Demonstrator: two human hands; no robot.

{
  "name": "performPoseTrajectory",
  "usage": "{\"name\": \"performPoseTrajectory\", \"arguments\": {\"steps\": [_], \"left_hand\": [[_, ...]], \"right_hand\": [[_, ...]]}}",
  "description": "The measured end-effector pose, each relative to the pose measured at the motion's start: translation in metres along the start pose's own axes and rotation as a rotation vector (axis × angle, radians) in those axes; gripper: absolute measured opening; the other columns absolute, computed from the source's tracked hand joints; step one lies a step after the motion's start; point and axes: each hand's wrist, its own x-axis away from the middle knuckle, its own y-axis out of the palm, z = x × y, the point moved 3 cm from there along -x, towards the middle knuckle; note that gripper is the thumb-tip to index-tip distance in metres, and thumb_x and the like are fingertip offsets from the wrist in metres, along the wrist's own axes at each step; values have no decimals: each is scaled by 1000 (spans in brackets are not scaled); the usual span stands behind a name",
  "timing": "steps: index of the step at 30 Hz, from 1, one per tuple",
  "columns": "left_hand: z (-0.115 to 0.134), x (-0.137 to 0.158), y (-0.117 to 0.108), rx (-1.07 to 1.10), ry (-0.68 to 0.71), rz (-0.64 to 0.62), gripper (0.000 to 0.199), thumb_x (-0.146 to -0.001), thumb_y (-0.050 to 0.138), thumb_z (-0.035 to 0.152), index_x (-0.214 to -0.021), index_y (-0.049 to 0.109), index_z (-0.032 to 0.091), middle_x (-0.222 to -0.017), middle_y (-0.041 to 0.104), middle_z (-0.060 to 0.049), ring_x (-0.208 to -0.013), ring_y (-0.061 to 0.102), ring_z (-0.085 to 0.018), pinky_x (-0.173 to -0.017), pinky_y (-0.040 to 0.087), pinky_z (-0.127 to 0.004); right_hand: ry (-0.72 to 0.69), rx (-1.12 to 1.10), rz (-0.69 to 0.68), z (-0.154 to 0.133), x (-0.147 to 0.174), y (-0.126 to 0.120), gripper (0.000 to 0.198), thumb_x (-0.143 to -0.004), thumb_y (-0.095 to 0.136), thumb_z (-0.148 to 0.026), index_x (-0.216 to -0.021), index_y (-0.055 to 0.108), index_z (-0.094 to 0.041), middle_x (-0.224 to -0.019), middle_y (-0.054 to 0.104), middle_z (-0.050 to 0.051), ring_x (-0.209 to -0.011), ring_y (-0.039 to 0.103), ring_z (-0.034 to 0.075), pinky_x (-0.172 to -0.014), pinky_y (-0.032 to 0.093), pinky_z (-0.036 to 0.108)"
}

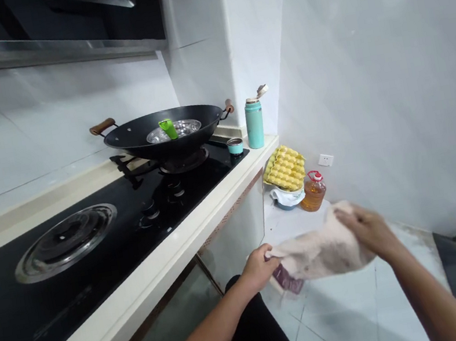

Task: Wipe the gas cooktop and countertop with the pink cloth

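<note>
To your left lies the flat, glossy black glass stove (115, 255), with the broad, round, dark wok (127, 134) sitting wooden-handled over its far burner, and here's the limp off-white cloth (321, 249), creased and motion-blurred, spread between your hands to the stove's right! Beyond it tilt the dimpled yellow egg trays (284, 169), just beside the rounded, see-through oil jug (314, 193), while the slim turquoise flask (254, 124) stands upright, lid flipped back. Your right hand (366, 228) grips the cloth's far end, your left hand (259, 268) pinches its near corner, and the squat turquoise cup (235, 146) sits by the stove's far corner.
</note>
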Motion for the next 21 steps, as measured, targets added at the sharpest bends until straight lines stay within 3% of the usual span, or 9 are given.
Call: {"name": "performPoseTrajectory", "arguments": {"steps": [2, 5, 8, 12, 16, 18, 21], "left_hand": [[-2, 7, -8, 36, -18, 30, 25, -73, 76, 37, -78, 61, 18, -64, 53, 7, -67, 53, -13, -65, 42, -25], [0, 19, -15, 128, -40, 26, 32, -69, 80, 42, -78, 64, 16, -66, 56, 6, -68, 54, -13, -67, 45, -25], [6, 31, -16, 268, -66, -3, 47, -73, 76, 56, -93, 68, 15, -79, 65, 0, -77, 63, -16, -77, 51, -30], [5, 54, -20, 394, -138, -67, 60, -65, 81, 62, -98, 69, 13, -85, 70, -6, -83, 68, -21, -84, 54, -36], [-8, 83, -37, 342, -129, -90, 60, -67, 82, 59, -105, 70, 13, -97, 71, -7, -92, 66, -21, -89, 52, -35], [-13, 96, -52, 135, -98, 27, 63, -71, 80, 53, -120, 65, 15, -108, 69, -8, -98, 63, -22, -90, 50, -35], [-9, 115, -69, -119, -80, 206, 82, -73, 79, 42, -144, 46, 19, -126, 59, -11, -104, 59, -22, -88, 49, -35]], "right_hand": [[24, 64, -98, 18, -3, 12, 46, -76, 59, -69, -72, 69, -25, -71, 68, 1, -71, 61, 23, -65, 46, 33], [154, 2, 53, 30, -8, 15, 52, -79, 55, -71, -90, 73, -24, -77, 70, 2, -77, 64, 26, -64, 49, 33], [218, -156, 51, 16, -12, 18, 54, -81, 57, -70, -100, 74, -22, -82, 72, 4, -81, 66, 27, -62, 50, 32], [314, -396, -62, -27, -15, 22, 59, -77, 67, -68, -112, 72, -22, -88, 75, 7, -82, 69, 30, -60, 54, 33], [309, -621, -317, -85, -7, 37, 63, -75, 71, -66, -118, 69, -20, -96, 76, 11, -80, 71, 31, -63, 57, 38], [290, -703, -438, -114, 2, 49, 63, -76, 70, -66, -119, 67, -20, -100, 76, 13, -81, 72, 31, -65, 58, 39], [250, -798, -532, -151, 16, 68, 59, -78, 71, -62, -120, 66, -20, -105, 76, 13, -89, 73, 31, -70, 59, 41]]}}
